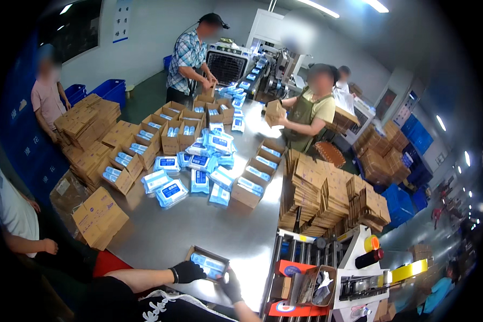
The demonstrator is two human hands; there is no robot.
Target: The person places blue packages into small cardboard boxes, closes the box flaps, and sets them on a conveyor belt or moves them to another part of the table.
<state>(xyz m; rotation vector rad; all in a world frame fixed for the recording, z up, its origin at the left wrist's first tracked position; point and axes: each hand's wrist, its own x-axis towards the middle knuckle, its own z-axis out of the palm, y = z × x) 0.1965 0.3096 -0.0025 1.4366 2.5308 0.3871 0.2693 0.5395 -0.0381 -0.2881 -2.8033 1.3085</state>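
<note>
Both my hands wear black gloves and grip a small open cardboard box (208, 263) filled with blue wipe packs, at the near edge of the steel table (220, 225). My left hand (188, 272) clasps the box's left side. On the box's right corner, lower down, sits my right hand (232, 285). Loose blue wipe packs (196, 172) lie heaped in the table's middle, well beyond my reach.
Rows of open filled boxes (161, 134) line the table's left. Stacks of flat cardboard (327, 193) stand on the right. A roller conveyor with a tape sealer (333, 279) sits right of me. Several people work around the table; one sits close on my left (21, 220).
</note>
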